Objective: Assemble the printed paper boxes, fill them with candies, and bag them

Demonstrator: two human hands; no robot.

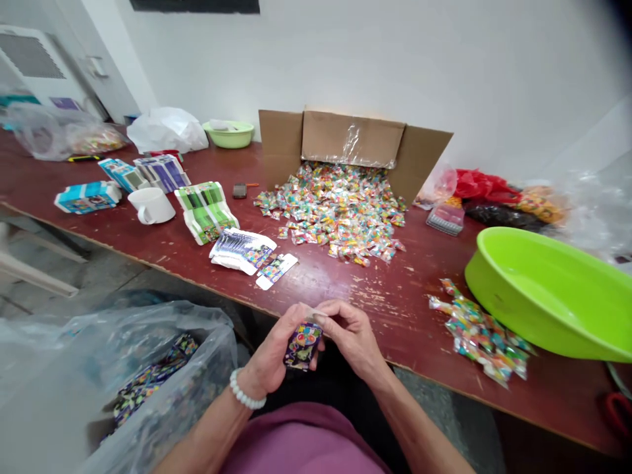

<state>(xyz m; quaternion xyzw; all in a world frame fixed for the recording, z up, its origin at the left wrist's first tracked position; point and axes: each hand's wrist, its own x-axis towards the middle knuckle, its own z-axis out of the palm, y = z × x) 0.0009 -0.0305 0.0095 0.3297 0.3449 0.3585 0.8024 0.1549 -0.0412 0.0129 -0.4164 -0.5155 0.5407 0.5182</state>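
Note:
A small dark purple printed carton (300, 349) is upright in front of my body at the table's near edge. My left hand (269, 359), with a white bead bracelet at the wrist, is wrapped around it. The fingers of my right hand (353, 332) pinch at the carton's pale top flap. Ahead on the table lie a stack of flat cartons (239, 250) and a single flat carton (277, 270) of similar print. Farther back, wrapped candies (340, 207) spill in a big heap from a cardboard box (353, 136) on its side.
Green (207, 207), purple and blue carton stacks stand at left around a white mug (152, 205). A clear plastic bag (197, 322) of purple cartons is at lower left. On the right, a green basin (523, 296) tilts beside a smaller candy pile (486, 336); bags lie behind it.

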